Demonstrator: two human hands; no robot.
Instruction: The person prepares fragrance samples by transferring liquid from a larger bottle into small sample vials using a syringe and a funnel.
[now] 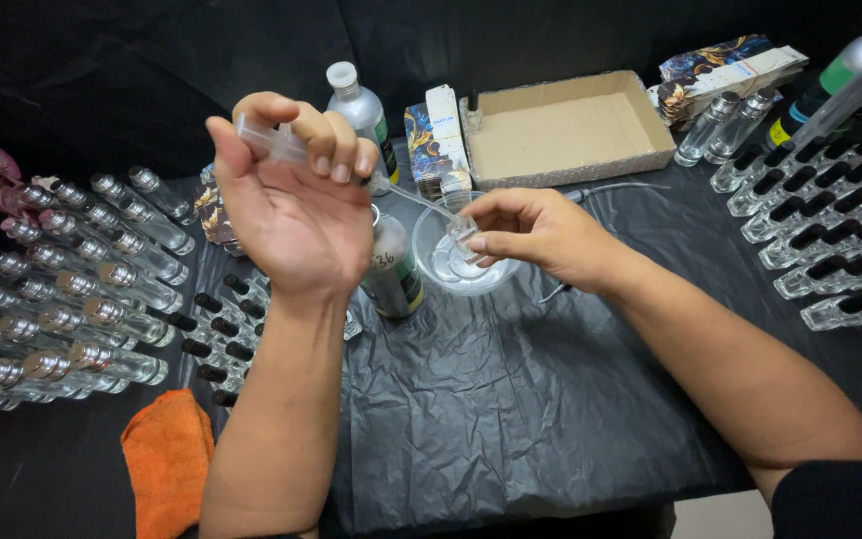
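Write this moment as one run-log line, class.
left hand: grips syringe | right hand: holds small glass vial over clear bowl | syringe tip: at vial

two bare forearms enter from bottom edge of frame. left hand (296,215) and right hand (541,235) ungloved, no rings, no watch. black sleeve (840,499) edge at lower right corner, right arm.

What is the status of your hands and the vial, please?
Left hand grips syringe, needle angled to the vial. Right hand holds small glass vial over clear bowl. Nothing between them.
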